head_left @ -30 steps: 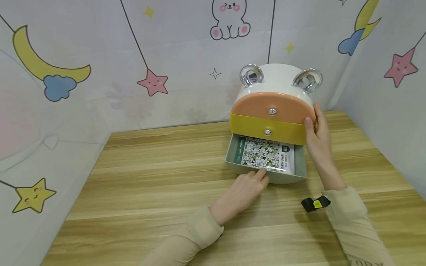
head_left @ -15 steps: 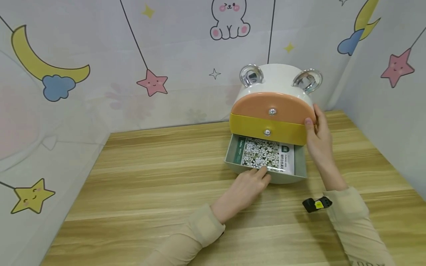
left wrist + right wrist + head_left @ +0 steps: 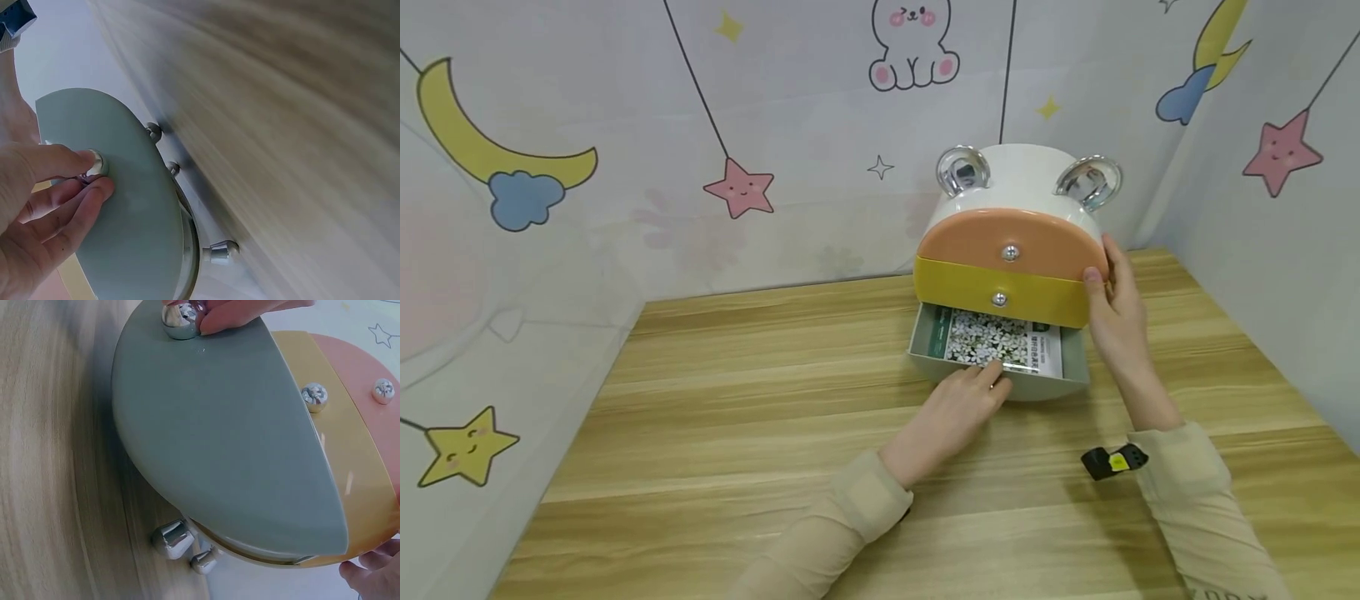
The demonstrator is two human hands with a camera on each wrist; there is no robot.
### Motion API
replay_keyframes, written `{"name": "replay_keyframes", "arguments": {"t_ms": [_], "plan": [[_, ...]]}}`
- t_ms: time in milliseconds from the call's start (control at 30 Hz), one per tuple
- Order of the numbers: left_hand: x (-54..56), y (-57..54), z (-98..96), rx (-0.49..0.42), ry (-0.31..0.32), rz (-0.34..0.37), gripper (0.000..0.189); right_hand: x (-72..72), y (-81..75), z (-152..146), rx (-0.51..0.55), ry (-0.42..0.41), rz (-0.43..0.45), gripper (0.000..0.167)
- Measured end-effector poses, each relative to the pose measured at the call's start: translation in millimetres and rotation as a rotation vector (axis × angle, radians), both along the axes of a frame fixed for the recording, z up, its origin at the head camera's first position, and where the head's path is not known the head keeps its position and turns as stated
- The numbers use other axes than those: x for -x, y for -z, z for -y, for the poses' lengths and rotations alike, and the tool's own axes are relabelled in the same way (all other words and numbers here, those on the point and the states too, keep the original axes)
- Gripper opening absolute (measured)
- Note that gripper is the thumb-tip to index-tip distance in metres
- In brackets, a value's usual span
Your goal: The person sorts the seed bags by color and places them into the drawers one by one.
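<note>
A drawer cabinet [image 3: 1011, 179] with a white body, silver ears and little feet stands at the back right of the table. Its lowest drawer, a grey-green one [image 3: 219, 425], is pulled partly out. Inside lies a flower seed packet [image 3: 992, 340] with white blossoms printed on it. My left hand [image 3: 958, 408] pinches that drawer's silver knob [image 3: 95, 164] between thumb and fingers. On the cabinet's right side rests my right hand [image 3: 1118, 321], thumb at the front edge and fingers fairly straight along the side.
Above are a closed yellow drawer [image 3: 962, 283] and a closed orange drawer [image 3: 970, 237], each with a silver knob. A printed cloth wall [image 3: 820, 108] stands close behind. Wood-grain tabletop [image 3: 737, 400] extends to the left and front.
The grey-green drawer has slid a little way into the cabinet, and my left hand has moved forward with it. My right hand stays at the cabinet's side.
</note>
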State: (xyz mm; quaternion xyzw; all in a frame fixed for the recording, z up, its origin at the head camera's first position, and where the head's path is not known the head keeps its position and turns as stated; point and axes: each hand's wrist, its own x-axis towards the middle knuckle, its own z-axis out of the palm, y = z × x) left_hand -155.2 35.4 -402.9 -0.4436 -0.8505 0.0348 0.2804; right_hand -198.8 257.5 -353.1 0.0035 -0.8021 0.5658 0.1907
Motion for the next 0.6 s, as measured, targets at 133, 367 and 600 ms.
{"name": "replay_keyframes", "arguments": {"t_ms": [133, 367, 600], "plan": [[4.5, 0.1, -1.6, -0.006, -0.006, 0.014, 0.017, 0.7, 0.1, -1.0, 0.004, -0.007, -0.013, 0.056], [11.9, 0.3, -3.8, -0.001, -0.025, 0.047, 0.018, 0.7, 1.4, -1.6, -0.009, -0.003, -0.024, 0.056], [20.0, 0.2, -5.2, -0.002, -0.037, 0.083, 0.023, 3.1, 3.9, -1.6, 0.003, -0.005, -0.020, 0.056]]}}
